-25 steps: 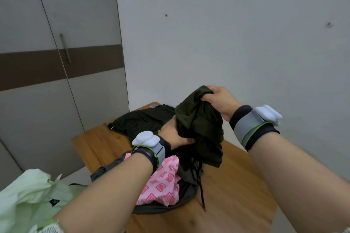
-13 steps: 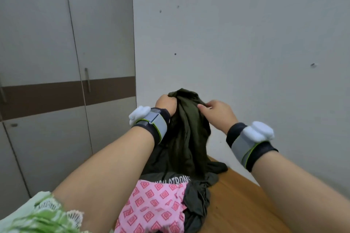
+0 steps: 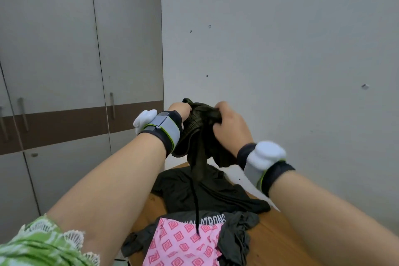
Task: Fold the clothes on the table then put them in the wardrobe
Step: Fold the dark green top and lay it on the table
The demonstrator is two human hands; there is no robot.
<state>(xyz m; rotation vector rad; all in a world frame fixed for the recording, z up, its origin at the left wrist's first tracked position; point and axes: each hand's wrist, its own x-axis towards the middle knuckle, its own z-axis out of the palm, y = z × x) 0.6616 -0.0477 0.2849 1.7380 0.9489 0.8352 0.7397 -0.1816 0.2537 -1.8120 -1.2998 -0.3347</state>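
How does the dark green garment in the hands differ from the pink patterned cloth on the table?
The dark green garment is plain; the pink cloth bears red square motifs. The green garment is lifted above the table, bunched between the left hand and right hand; the pink cloth lies on the pile, untouched. A drawstring hangs from the green one; the pink shows none. Both are unfolded.

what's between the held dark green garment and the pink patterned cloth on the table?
In the head view, a black garment lies on the table below the dark green garment; its drawstring dangles onto the pink patterned cloth.

Grey garment (image 3: 237, 229) on table: white print, "STRONG" legible; preceding letters hidden.
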